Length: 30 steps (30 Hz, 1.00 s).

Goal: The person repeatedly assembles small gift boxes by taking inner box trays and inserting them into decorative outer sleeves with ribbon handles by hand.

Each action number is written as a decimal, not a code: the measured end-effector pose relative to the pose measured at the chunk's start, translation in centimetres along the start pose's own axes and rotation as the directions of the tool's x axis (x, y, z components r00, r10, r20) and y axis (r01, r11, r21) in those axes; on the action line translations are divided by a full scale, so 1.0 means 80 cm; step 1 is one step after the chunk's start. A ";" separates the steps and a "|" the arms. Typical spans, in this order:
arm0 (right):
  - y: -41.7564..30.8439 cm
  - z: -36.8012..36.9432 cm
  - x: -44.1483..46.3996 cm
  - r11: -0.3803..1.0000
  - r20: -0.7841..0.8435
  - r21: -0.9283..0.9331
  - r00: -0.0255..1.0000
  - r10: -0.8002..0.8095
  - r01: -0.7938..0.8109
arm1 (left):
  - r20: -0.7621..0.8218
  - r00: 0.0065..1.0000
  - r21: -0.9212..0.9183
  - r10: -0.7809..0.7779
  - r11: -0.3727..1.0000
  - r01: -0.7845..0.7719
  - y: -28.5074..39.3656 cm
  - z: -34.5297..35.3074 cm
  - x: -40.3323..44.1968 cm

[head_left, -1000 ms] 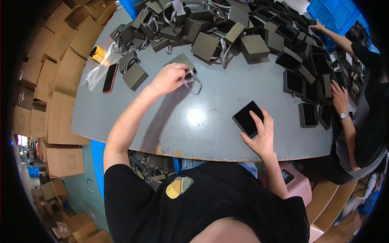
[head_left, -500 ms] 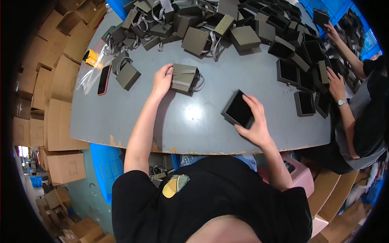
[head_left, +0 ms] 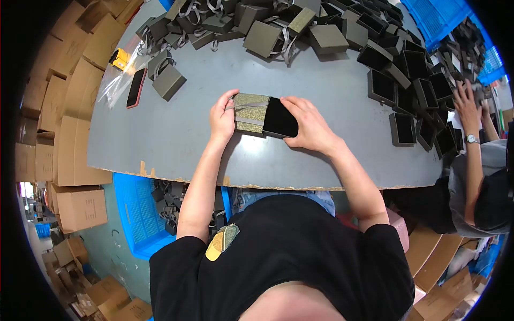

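My left hand (head_left: 223,116) is closed on the left side of a grey-green box sleeve (head_left: 249,113) with grey ribbons across its speckled face. In my right hand (head_left: 315,124) is an open box tray (head_left: 281,119) with a black inside, fingers along its far edge and thumb at its near edge. The tray's left end meets the sleeve's right side, and the two lie in line over the table. Whether the tray's end is inside the sleeve, I cannot tell.
Ribboned boxes (head_left: 262,38) are heaped at the table's (head_left: 176,139) far side; open trays (head_left: 402,129) crowd the right. A phone (head_left: 136,88), tape measure (head_left: 120,59) and box (head_left: 169,82) lie left. A co-worker's hand (head_left: 467,109) is far right. A blue crate (head_left: 131,214) stands below.
My right hand has brought the tray left and up to the sleeve. The sleeve has turned, its speckled face now showing. The co-worker's hands have shifted, and a crate below shows more.
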State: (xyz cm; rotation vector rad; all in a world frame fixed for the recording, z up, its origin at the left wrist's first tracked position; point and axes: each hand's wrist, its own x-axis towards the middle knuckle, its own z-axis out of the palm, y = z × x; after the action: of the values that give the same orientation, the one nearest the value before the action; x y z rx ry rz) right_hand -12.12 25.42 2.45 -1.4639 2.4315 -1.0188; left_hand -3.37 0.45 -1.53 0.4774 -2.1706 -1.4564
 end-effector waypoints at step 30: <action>0.050 -0.019 0.075 0.981 -0.445 -0.172 0.895 0.008 -0.094 | 0.321 0.766 0.939 -0.557 0.293 -0.181 0.156 -0.207 -0.119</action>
State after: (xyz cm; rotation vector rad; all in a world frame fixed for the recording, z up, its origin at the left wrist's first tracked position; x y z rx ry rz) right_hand -18.85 22.44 2.50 -1.3229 2.9400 -1.2581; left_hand 13.58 -2.43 13.47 0.7496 -3.5546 -0.0695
